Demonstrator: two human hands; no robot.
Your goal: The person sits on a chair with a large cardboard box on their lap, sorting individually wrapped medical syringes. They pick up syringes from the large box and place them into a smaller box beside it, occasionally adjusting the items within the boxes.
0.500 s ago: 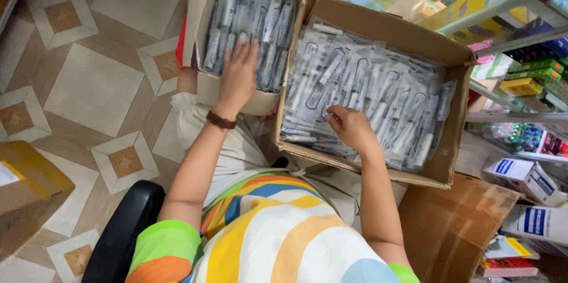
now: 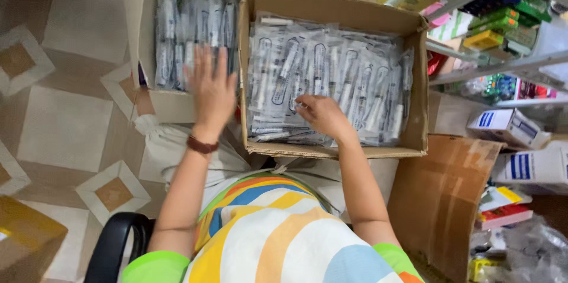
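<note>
Two cardboard boxes rest on my lap. The larger brown box [image 2: 414, 111] on the right is filled with several clear-wrapped syringe packets [image 2: 355, 76]. My right hand [image 2: 322, 116] lies on those packets near the front edge, fingers curled on one of them. The smaller white box [image 2: 139, 34] on the left holds upright packets [image 2: 177, 28]. My left hand [image 2: 212, 90], fingers spread and blurred, presses flat on the packets at that box's near right corner. A brown band circles my left wrist.
Glass shelves [image 2: 503, 70] with coloured medicine boxes stand at the right. White and blue cartons [image 2: 503, 126] and a flat brown cardboard sheet [image 2: 449, 194] lie lower right. A black chair arm [image 2: 115, 244] is at bottom left, over patterned floor tiles.
The view has shifted, so both boxes sit further left in frame. My left hand has slid down to the small box's near edge. My right hand stays on the packets.
</note>
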